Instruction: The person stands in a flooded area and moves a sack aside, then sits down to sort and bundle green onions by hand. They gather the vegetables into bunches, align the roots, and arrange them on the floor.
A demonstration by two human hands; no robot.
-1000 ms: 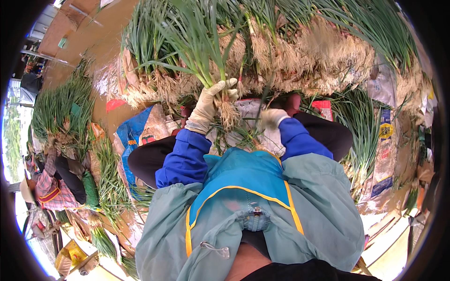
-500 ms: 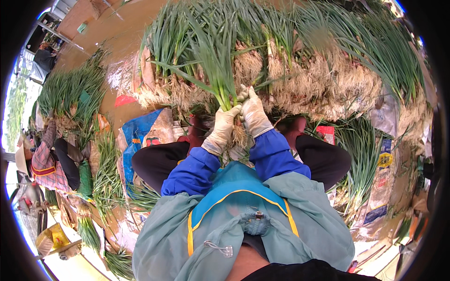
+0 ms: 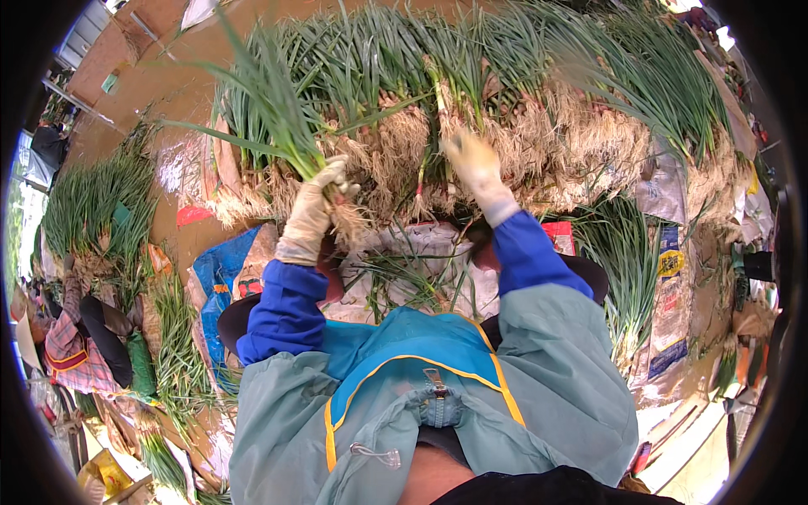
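Observation:
My left hand point(image 3: 308, 212), in a pale glove, is closed round a bunch of spring onions point(image 3: 286, 126). Their green leaves fan up and to the left, and their pale roots hang beside the fingers. In front of me lies a long row of spring onions point(image 3: 555, 139), leaves pointing away and tangled roots towards me. Over the near, root side of that row is my right hand point(image 3: 476, 165), also gloved. It is smeared by motion, so I cannot tell how its fingers are set or whether they touch the roots.
Loose green leaves lie on a whitish sack point(image 3: 379, 290) between my legs. To the right are more spring onions point(image 3: 627, 278) and a printed sack point(image 3: 671, 311). A blue sack point(image 3: 220, 273) lies left. Farther left, another person point(image 3: 80, 341) sits by a separate onion heap point(image 3: 97, 198).
My hands, together before, have come apart. The left has carried the bunch of spring onions leftward; the right has moved right to the row's roots. The whole view has shifted slightly.

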